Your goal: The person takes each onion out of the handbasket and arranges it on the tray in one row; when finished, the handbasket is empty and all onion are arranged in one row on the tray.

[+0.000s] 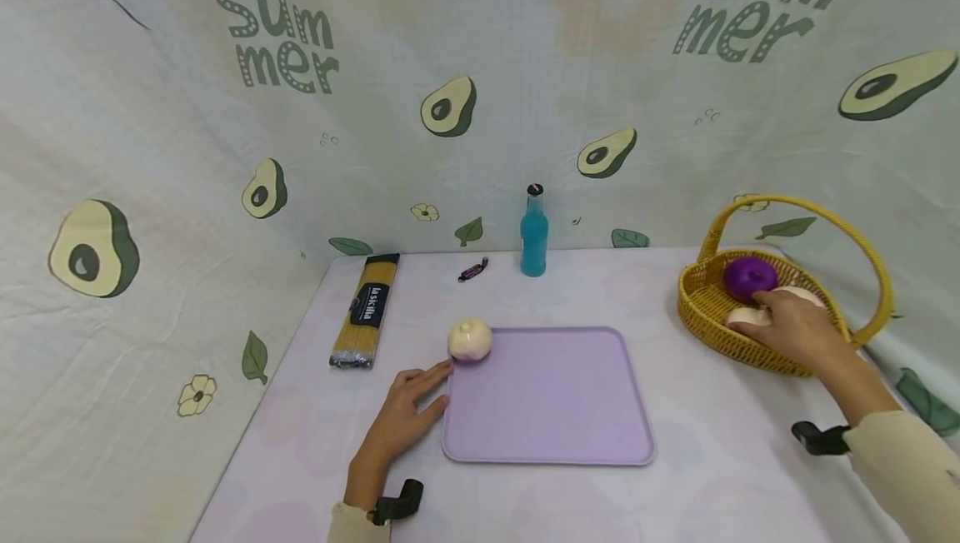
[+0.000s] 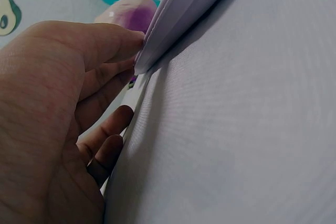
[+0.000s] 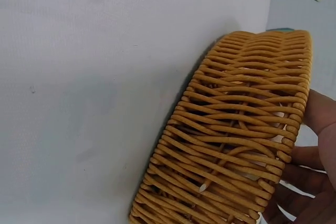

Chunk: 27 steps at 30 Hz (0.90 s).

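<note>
A round white vegetable with a purple patch, like a turnip (image 1: 470,340), sits on the upper left corner of a lilac tray (image 1: 555,397). My left hand (image 1: 405,414) rests beside that corner, its fingertips against the tray's left edge, fingers extended. At the right, my right hand (image 1: 798,326) reaches inside a yellow wicker basket (image 1: 720,343). Its thumb and fingers straddle a white round vegetable (image 1: 748,316), gripping it. A purple round vegetable (image 1: 750,277) lies behind it, and another white one (image 1: 802,296) is partly covered by the hand. The basket wall (image 3: 226,129) hides part of the right fingers.
A pack of spaghetti (image 1: 365,310) lies left of the tray. Behind the tray are a small wrapped candy (image 1: 473,269) and an upright bottle of blue liquid (image 1: 534,235). The basket's tall handle (image 1: 873,276) arches near the right forearm. A printed cloth backdrop (image 1: 480,168) rises behind.
</note>
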Each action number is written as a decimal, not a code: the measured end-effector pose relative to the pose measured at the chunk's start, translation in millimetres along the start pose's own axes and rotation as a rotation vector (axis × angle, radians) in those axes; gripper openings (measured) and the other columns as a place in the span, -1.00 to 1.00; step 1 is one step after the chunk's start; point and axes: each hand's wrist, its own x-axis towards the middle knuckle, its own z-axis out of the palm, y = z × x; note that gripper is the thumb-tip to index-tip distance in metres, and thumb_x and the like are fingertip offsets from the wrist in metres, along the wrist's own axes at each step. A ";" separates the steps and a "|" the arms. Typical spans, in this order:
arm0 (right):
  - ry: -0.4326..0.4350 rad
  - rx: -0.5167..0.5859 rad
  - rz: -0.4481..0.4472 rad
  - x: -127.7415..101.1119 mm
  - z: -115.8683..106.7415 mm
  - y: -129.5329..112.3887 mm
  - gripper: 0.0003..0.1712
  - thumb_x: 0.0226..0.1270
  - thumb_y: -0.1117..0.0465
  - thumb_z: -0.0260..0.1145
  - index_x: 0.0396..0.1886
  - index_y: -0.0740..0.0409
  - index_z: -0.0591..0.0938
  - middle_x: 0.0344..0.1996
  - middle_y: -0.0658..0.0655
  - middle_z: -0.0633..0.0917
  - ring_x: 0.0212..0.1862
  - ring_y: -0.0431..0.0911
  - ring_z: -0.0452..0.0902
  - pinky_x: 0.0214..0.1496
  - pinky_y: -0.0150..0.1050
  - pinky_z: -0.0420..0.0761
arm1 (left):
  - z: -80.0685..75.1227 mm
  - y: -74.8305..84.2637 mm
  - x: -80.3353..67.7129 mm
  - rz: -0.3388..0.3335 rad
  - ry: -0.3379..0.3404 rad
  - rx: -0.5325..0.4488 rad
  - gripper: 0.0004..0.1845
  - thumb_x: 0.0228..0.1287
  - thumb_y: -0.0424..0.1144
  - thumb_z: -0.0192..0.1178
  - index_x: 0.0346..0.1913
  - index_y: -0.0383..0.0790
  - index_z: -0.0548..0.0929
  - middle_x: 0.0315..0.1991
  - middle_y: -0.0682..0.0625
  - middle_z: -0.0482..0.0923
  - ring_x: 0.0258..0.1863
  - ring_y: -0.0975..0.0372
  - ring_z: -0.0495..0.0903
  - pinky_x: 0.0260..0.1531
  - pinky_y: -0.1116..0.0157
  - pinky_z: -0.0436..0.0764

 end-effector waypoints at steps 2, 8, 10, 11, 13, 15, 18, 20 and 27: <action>0.015 -0.005 -0.007 -0.3 -0.4 0.4 -0.05 0.27 -0.20 0.40 0.15 0.67 0.45 0.01 0.70 0.49 0.03 0.57 0.37 0.04 0.42 0.38 | -0.3 1.0 0.6 0.000 -0.001 -0.003 -0.48 0.40 -0.09 0.27 0.39 0.10 0.51 0.42 0.26 0.36 0.22 0.17 0.32 0.22 -0.08 0.38; 0.006 0.005 -0.006 0.8 -1.8 0.8 -0.08 0.26 -0.21 0.41 0.08 0.65 0.50 -0.04 0.65 0.56 -0.04 0.51 0.44 -0.07 0.38 0.43 | -0.2 1.3 1.5 -0.034 0.002 0.011 -0.48 0.40 -0.08 0.27 0.39 0.16 0.50 0.41 0.34 0.35 0.23 0.19 0.32 0.23 -0.06 0.38; -0.019 0.002 0.007 1.5 -2.2 1.1 -0.08 0.28 -0.24 0.38 0.09 0.62 0.51 -0.03 0.63 0.57 -0.03 0.51 0.43 -0.07 0.40 0.42 | -0.3 1.1 1.9 -0.045 -0.001 0.009 -0.48 0.40 -0.08 0.27 0.39 0.17 0.50 0.40 0.36 0.34 0.23 0.20 0.31 0.24 -0.05 0.37; -0.030 0.001 0.013 1.9 -2.3 1.4 -0.08 0.29 -0.25 0.36 0.10 0.61 0.52 -0.02 0.62 0.57 -0.01 0.52 0.42 -0.06 0.41 0.41 | -0.3 1.0 2.1 -0.047 -0.002 0.010 -0.48 0.40 -0.08 0.27 0.39 0.18 0.50 0.40 0.36 0.34 0.23 0.21 0.31 0.24 -0.05 0.36; -0.057 -0.002 0.027 2.8 -2.9 1.7 -0.07 0.31 -0.27 0.33 0.14 0.60 0.51 0.02 0.62 0.56 0.02 0.54 0.39 -0.02 0.44 0.38 | -0.1 0.6 2.4 -0.047 -0.003 0.009 -0.48 0.40 -0.08 0.27 0.39 0.17 0.50 0.40 0.36 0.34 0.24 0.20 0.31 0.25 -0.05 0.35; -0.089 -0.002 0.044 3.5 -4.2 1.7 -0.03 0.31 -0.30 0.30 0.17 0.59 0.49 0.05 0.62 0.54 0.03 0.55 0.38 -0.01 0.45 0.37 | 0.3 0.1 3.0 -0.044 -0.005 0.010 -0.48 0.40 -0.08 0.27 0.39 0.17 0.50 0.41 0.35 0.34 0.25 0.19 0.31 0.26 -0.05 0.35; -0.148 -0.006 0.065 4.7 -7.5 2.1 0.03 0.33 -0.34 0.25 0.24 0.61 0.43 0.09 0.65 0.49 0.04 0.57 0.38 0.00 0.44 0.39 | 0.7 -0.5 3.6 -0.043 -0.014 0.013 -0.48 0.40 -0.08 0.26 0.40 0.16 0.49 0.41 0.35 0.33 0.25 0.19 0.31 0.27 -0.04 0.34; -0.186 -0.011 0.064 5.9 -10.1 2.7 0.05 0.34 -0.35 0.23 0.25 0.62 0.40 0.08 0.65 0.49 0.02 0.56 0.40 -0.02 0.41 0.43 | 0.6 -0.1 3.8 -0.043 -0.020 0.011 -0.47 0.41 -0.09 0.26 0.40 0.15 0.49 0.41 0.35 0.33 0.26 0.19 0.30 0.27 -0.04 0.34; -0.220 0.011 0.009 11.5 -15.8 3.5 -0.13 0.31 -0.23 0.35 -0.02 0.65 0.54 -0.33 0.39 0.64 -0.27 0.23 0.53 -0.25 0.15 0.52 | 0.0 2.2 3.2 -0.009 -0.009 0.017 -0.47 0.40 -0.09 0.26 0.40 0.09 0.50 0.41 0.28 0.36 0.24 0.15 0.33 0.24 -0.07 0.36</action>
